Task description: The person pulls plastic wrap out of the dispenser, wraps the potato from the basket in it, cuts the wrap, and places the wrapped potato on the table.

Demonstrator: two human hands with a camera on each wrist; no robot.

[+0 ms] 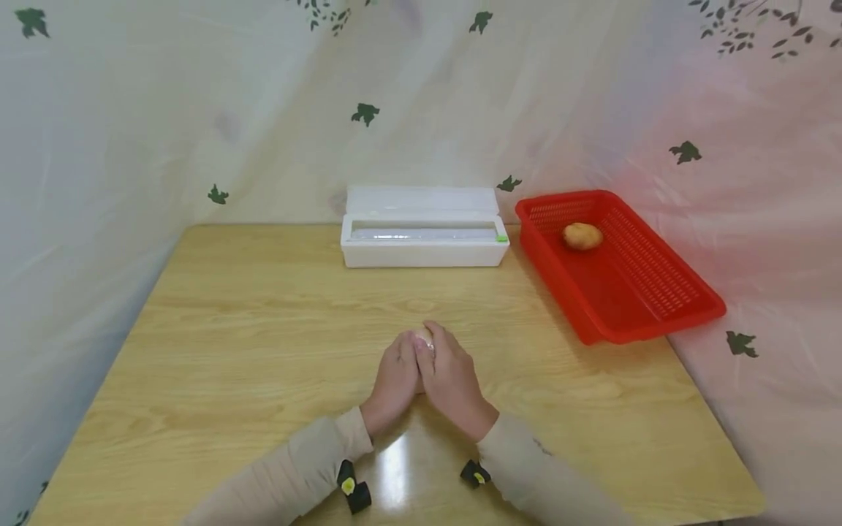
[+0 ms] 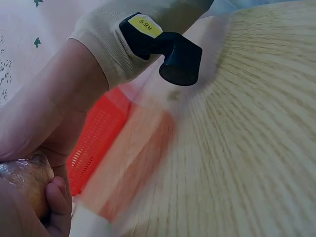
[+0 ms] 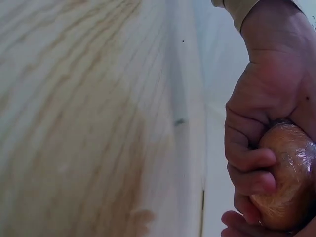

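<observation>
Clear film covers the potato (image 3: 289, 173) that your left hand (image 1: 393, 380) and right hand (image 1: 452, 380) clasp together, fingers curled round it, above the middle of the wooden table (image 1: 230, 351). Beyond stands a white wrap dispenser (image 1: 424, 234); right, a red basket (image 1: 618, 270) holds another potato (image 1: 582, 236).

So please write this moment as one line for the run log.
left hand: grips wrapped potato | right hand: grips same potato | red basket: holds bare potato | wrap dispenser: open
</observation>
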